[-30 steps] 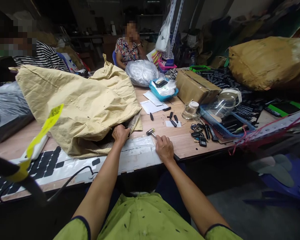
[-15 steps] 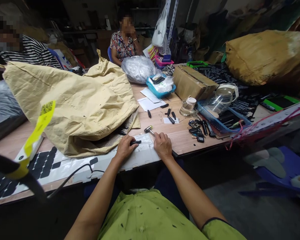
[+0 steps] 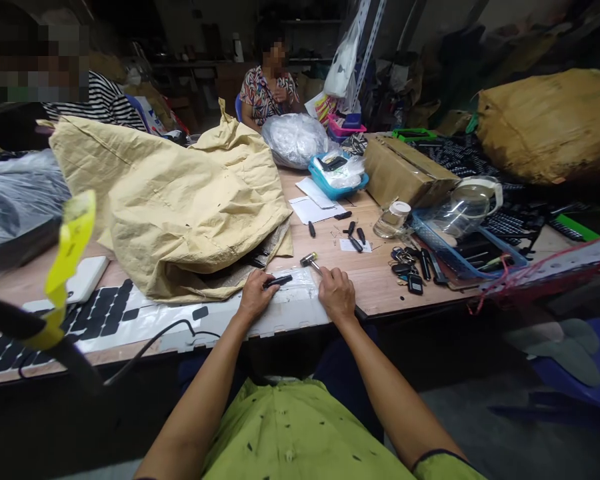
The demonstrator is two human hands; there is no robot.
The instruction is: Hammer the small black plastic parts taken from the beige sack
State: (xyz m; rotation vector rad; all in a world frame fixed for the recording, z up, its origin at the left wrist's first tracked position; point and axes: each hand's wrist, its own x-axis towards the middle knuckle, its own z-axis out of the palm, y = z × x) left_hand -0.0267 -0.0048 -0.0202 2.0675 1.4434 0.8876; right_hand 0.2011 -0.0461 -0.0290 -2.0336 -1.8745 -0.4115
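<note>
My left hand [image 3: 255,294] is closed on a small, slim black piece [image 3: 279,281] that points to the right, low over the white sheet [image 3: 300,301] at the table's front edge. What kind of part it is, I cannot make out. My right hand [image 3: 337,294] grips the handle of a small hammer [image 3: 309,259], its head lying beyond the knuckles toward the left. Several similar black pieces [image 3: 355,244] lie on the wooden tabletop farther off, some on a small white paper. A large cream cloth sack [image 3: 180,207], with black parts showing at its mouth, lies beside my left hand.
Keys [image 3: 404,259], a lidded jar [image 3: 393,220], a blue tray [image 3: 470,253] and a cardboard box [image 3: 405,175] stand to the right. A yellow-tagged black bar [image 3: 55,333] crosses the left foreground. Two people sit beyond the table, one in a striped top [image 3: 103,100].
My view has turned slightly left, so everything sits farther right. The black piece in my left hand is tilted a little more. The person across has lowered a hand from the face.
</note>
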